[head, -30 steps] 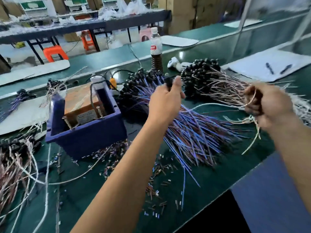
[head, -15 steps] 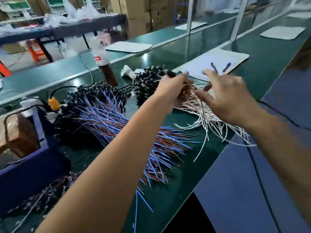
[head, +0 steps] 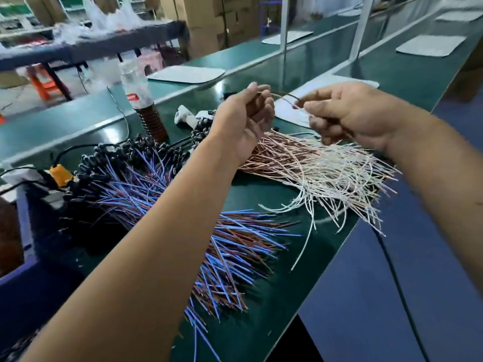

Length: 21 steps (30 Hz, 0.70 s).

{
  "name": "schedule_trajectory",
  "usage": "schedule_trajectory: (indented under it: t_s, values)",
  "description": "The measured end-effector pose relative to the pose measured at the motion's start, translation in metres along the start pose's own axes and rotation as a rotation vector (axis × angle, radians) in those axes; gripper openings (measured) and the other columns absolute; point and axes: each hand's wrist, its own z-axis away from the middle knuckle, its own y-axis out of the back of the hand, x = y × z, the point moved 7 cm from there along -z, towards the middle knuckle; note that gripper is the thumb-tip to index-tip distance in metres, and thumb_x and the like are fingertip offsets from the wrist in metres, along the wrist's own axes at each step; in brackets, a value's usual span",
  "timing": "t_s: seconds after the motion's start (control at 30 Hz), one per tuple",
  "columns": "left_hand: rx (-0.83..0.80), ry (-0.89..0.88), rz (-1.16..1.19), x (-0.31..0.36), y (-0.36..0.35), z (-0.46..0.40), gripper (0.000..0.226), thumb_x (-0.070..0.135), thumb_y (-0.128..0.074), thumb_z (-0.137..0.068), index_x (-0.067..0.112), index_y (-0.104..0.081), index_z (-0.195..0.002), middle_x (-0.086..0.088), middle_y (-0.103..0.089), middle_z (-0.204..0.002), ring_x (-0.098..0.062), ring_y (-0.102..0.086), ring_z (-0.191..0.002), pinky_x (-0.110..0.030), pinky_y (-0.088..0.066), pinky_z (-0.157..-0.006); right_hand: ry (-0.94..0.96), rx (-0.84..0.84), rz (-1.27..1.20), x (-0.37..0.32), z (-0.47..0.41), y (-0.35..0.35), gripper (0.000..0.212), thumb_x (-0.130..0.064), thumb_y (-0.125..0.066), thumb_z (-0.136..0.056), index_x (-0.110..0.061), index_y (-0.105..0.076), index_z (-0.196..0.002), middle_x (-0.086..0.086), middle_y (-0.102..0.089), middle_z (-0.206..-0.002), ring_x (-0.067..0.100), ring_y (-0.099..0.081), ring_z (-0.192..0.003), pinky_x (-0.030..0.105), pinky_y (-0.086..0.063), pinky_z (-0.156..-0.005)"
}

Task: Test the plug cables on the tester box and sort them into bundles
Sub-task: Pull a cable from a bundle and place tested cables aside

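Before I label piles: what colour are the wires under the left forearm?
Blue and brown wires, head view.

No lettering can be read here. The bottle (head: pixel 142 100) on the counter (head: pixel 274 304) wears a red and white label, but its print is blurred. The cardboard boxes (head: pixel 209 19) behind show only smudged marks.

Both my forearms are stretched forward, bare, and raised above the far part of the surface. My left hand (head: pixel 245 121) is curled, thumb on top, pinching one thin wire (head: pixel 281 94). My right hand (head: pixel 350 113) is just beside it and pinches the same wire between thumb and fingers (head: pixel 312 96).
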Motion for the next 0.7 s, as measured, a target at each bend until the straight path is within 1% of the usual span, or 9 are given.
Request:
schedule_trajectory:
  t_s: [0.13,0.2,0.3,0.4,0.43,0.5,0.57,0.63,0.7]
  values:
    - [0.181,-0.06,0.111,0.006,0.027,-0.014,0.023,-0.002,-0.05,-0.104,-0.006,-0.061,-0.084,-0.013,-0.063,-0.071,-0.016,-0.061,-0.058,-0.018,-0.056,-0.052,0.119,0.279,0.931,-0.013,-0.027,0.031,0.024,-0.025,-0.056,-0.104,-0.02,-0.078,-0.1,0.013,-0.072,-0.088,0.031,-0.063,-0.081,0.036,-0.045,-0.068]
    - [0.237,-0.069,0.152,0.005,0.04,-0.018,0.014,-0.011,-0.05,-0.1,-0.009,-0.062,-0.092,-0.019,-0.062,-0.085,-0.02,-0.064,-0.072,-0.02,-0.059,-0.063,0.135,0.331,1.174,-0.009,-0.039,0.027,0.027,-0.023,-0.052,-0.105,-0.017,-0.078,-0.105,0.02,-0.072,-0.108,0.04,-0.064,-0.101,0.042,-0.049,-0.083]
    - [0.283,-0.095,0.211,0.002,0.055,-0.025,0.019,-0.022,-0.047,-0.093,-0.01,-0.057,-0.103,-0.024,-0.057,-0.108,-0.028,-0.062,-0.093,-0.029,-0.059,-0.087,0.093,0.232,1.304,0.019,-0.053,0.003,0.034,-0.026,-0.043,-0.11,-0.009,-0.069,-0.122,0.024,-0.062,-0.121,0.042,-0.058,-0.113,0.048,-0.05,-0.094]
    - [0.312,-0.108,0.104,-0.001,0.064,-0.026,0.025,-0.025,-0.047,-0.09,-0.005,-0.052,-0.105,-0.027,-0.055,-0.123,-0.03,-0.059,-0.102,-0.03,-0.059,-0.089,-0.063,0.034,1.403,0.058,-0.059,-0.02,0.051,-0.049,-0.033,-0.109,-0.009,-0.057,-0.13,0.023,-0.047,-0.135,0.039,-0.042,-0.13,0.055,-0.042,-0.106]
    - [0.305,-0.121,0.04,-0.002,0.066,-0.026,0.036,-0.025,-0.048,-0.09,-0.006,-0.05,-0.12,-0.026,-0.055,-0.123,-0.03,-0.058,-0.103,-0.028,-0.059,-0.086,-0.108,-0.021,1.41,0.07,-0.06,-0.026,0.059,-0.057,-0.03,-0.107,-0.01,-0.053,-0.134,0.021,-0.044,-0.142,0.038,-0.037,-0.136,0.059,-0.038,-0.11]
    - [0.28,-0.166,-0.117,0.002,0.072,-0.029,0.079,-0.024,-0.049,-0.088,0.003,-0.022,-0.157,-0.019,-0.054,-0.113,-0.026,-0.055,-0.101,-0.026,-0.059,-0.084,-0.165,-0.057,1.372,0.085,-0.06,-0.033,0.075,-0.067,-0.026,-0.103,-0.009,-0.043,-0.147,0.019,-0.038,-0.154,0.036,-0.028,-0.146,0.064,-0.027,-0.117]
    - [0.237,-0.225,-0.311,0.012,0.074,-0.028,0.097,-0.02,-0.052,-0.088,0.017,-0.004,-0.164,-0.013,-0.054,-0.111,-0.019,-0.057,-0.097,-0.025,-0.059,-0.086,-0.196,-0.046,1.33,0.09,-0.059,-0.035,0.089,-0.074,-0.025,-0.098,-0.007,-0.031,-0.157,0.017,-0.032,-0.162,0.034,-0.023,-0.151,0.065,-0.018,-0.12]
    - [0.238,-0.253,-0.469,0.021,0.074,-0.024,0.094,-0.014,-0.055,-0.088,0.017,-0.009,-0.164,-0.015,-0.055,-0.128,-0.013,-0.06,-0.091,-0.026,-0.059,-0.088,-0.206,-0.028,1.301,0.087,-0.057,-0.037,0.099,-0.079,-0.026,-0.095,-0.006,-0.022,-0.161,0.015,-0.027,-0.166,0.032,-0.02,-0.154,0.065,-0.013,-0.122]
    - [0.281,-0.271,-0.556,0.027,0.077,-0.016,0.077,-0.008,-0.057,-0.088,0.011,-0.029,-0.157,-0.018,-0.056,-0.133,-0.011,-0.063,-0.084,-0.029,-0.06,-0.088,-0.184,0.038,1.28,0.076,-0.055,-0.038,0.099,-0.079,-0.031,-0.095,-0.005,-0.022,-0.161,0.015,-0.028,-0.166,0.031,-0.023,-0.154,0.064,-0.014,-0.123]
